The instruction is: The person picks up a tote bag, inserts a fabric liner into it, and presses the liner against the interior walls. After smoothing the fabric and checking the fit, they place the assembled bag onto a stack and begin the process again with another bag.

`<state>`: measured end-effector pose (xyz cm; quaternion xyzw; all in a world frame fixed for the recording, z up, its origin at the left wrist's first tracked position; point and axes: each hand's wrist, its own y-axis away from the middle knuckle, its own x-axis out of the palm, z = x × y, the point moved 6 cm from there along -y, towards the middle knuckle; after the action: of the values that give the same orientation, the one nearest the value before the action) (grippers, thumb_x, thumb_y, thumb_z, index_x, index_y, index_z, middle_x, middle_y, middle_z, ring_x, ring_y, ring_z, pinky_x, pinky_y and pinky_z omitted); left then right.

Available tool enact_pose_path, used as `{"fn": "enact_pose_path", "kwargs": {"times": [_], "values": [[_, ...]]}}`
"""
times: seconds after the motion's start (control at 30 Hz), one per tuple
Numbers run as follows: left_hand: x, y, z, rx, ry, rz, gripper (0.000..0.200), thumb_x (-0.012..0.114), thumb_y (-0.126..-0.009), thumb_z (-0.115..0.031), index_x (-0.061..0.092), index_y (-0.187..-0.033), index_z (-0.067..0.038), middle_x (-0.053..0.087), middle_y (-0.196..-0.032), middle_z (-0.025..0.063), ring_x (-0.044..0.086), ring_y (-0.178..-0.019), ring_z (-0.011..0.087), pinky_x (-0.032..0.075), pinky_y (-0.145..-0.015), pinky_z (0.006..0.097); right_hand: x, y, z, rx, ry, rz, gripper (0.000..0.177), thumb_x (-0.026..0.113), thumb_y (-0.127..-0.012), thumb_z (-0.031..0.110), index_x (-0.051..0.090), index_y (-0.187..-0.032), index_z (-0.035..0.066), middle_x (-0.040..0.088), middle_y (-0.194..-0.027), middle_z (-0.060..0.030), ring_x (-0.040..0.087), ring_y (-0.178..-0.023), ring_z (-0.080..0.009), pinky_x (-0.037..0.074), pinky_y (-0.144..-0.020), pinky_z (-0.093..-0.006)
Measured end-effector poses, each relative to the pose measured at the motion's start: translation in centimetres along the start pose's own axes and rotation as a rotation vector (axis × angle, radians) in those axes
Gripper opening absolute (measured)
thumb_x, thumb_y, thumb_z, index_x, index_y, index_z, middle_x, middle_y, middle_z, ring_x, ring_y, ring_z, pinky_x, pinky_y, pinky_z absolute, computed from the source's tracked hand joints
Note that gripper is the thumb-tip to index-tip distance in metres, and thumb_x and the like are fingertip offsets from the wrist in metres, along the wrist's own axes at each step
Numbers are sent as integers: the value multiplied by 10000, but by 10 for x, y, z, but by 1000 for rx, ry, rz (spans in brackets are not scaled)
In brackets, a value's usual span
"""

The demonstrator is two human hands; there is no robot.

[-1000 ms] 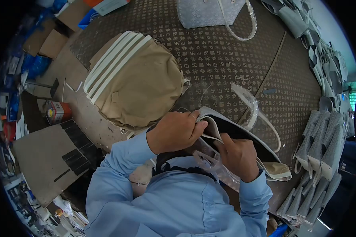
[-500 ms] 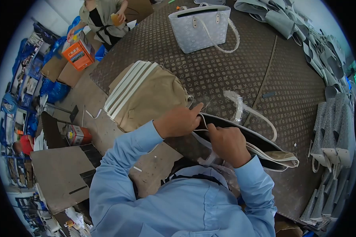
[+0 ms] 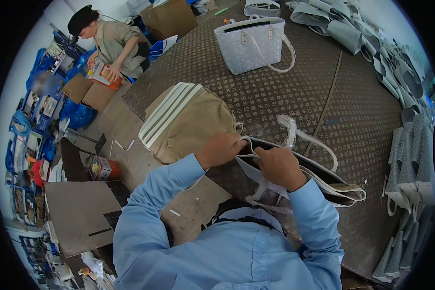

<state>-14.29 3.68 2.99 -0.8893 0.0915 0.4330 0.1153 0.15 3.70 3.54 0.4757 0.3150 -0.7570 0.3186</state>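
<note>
A handbag (image 3: 320, 175) with a dark inside and pale trim lies partly open across the table edge in front of me. My left hand (image 3: 218, 151) is closed on the rim at the bag's left end. Beside it, my right hand (image 3: 280, 168) has its fingers closed on the near rim. Between the two hands the pale trim bends in a loop. A plastic-wrapped handle (image 3: 319, 143) extends from the far side of the bag. Just beyond my left hand lies a stack of tan fabric pieces (image 3: 198, 121) with white strips (image 3: 171, 108) on top.
A pale patterned handbag (image 3: 251, 47) stands farther back on the brown patterned table (image 3: 304, 87). Grey bag pieces (image 3: 407, 154) line the right edge. Cardboard (image 3: 77, 217) lies at left. At back left, another person (image 3: 121, 43) handles an orange box (image 3: 108, 79).
My left fingers have drawn in onto the rim; the index finger was stretched out before. The other person has bent down and lowered the orange box with both hands. The view has shifted slightly.
</note>
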Motion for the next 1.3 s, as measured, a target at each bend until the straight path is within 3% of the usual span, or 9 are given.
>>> {"fn": "enact_pose_path", "kwargs": {"times": [0.3,0.4,0.57,0.67,0.77,0.87,1.03,1.17,1.3], "values": [[7,-17,16,123,-67,255,329,500,-892,-277,610,-729,-14,615,-740,199,581,-685,400,443,-619,478,-5,1,0,180,31,14,302,657,-818,304,576,-946,43,615,-698,-142,625,-639,-316,486,-557,-421],[14,-11,19,-11,13,209,297,487,-903,-259,658,-843,-24,612,-732,207,591,-691,395,455,-627,461,-54,35,26,-27,43,-681,565,734,-771,235,522,-1199,-65,577,-999,-192,596,-865,-334,516,-692,-386],[15,0,11,115,125,-30,516,464,-917,-214,361,-1413,-119,634,-796,201,592,-600,339,480,-630,409,-41,91,28,-30,127,-561,341,700,-783,154,590,-1032,-51,588,-900,-137,581,-819,-279,490,-692,-371],[7,-5,-8,-199,349,532,617,434,-912,-160,193,-1480,-144,637,-789,158,582,-530,222,490,-567,354,-36,96,22,79,110,-407,293,670,-797,143,588,-1012,-38,580,-864,-118,560,-753,-262,454,-653,-370],[3,-9,-7,-161,437,546,653,410,-899,-115,145,-1494,-172,617,-776,111,553,-489,134,490,-509,296,-30,107,8,208,55,-272,291,678,-792,138,599,-1026,-16,595,-954,-137,575,-874,-289,476,-744,-404],[4,-4,0,-263,560,495,656,402,-895,-80,157,-1493,-192,613,-795,93,542,-460,123,497,-496,283,-30,141,5,135,380,-587,296,702,-784,109,617,-1055,27,543,-1197,-146,495,-1146,-371,422,-959,-497],[36,13,-14,-343,805,336,624,417,-933,-105,157,-1493,-198,618,-779,76,562,-479,118,495,-498,270,-37,149,-31,300,374,-611,293,708,-762,50,590,-1028,15,546,-1184,-157,508,-1128,-376,423,-958,-484],[43,20,-26,33,633,316,476,484,-955,-158,366,-1415,-154,641,-848,74,615,-592,146,493,-528,256,-46,166,-56,422,239,-674,212,650,-823,49,567,-1014,9,533,-1203,-180,517,-1123,-367,436,-953,-450],[4,17,-58,737,-145,65,275,562,-864,-117,571,-1132,-56,595,-955,86,618,-652,172,491,-517,266,-42,172,-64,429,192,-883,133,585,-887,63,571,-997,-9,523,-1206,-177,529,-1104,-347,465,-909,-422]]}}
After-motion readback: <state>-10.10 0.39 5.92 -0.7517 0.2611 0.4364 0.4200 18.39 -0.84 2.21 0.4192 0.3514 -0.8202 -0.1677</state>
